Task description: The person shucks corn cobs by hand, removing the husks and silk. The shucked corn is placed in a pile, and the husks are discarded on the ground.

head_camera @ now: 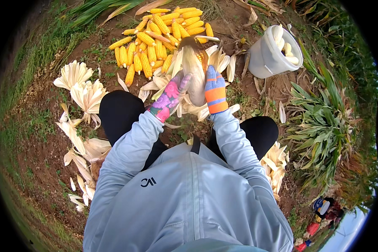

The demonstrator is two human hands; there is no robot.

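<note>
Between my two hands is an ear of corn in its pale husk, tip pointing away from me. Yellow kernels show along its upper right side, where the husk is parted. My left hand, in a pink and purple floral glove, grips the ear's lower left side. On the right side, my right hand, in a blue and orange knit glove, holds against the ear with its fingers pointing up; its thumb is hidden. Loose husks lie on the ground beneath. Just beyond is a heap of husked yellow corn cobs.
A white plastic bucket with pale ears inside stands tilted at the far right. Dry husks lie at left, more husks beside my right knee. Cut green stalks lie further right. Several people appear small at lower right.
</note>
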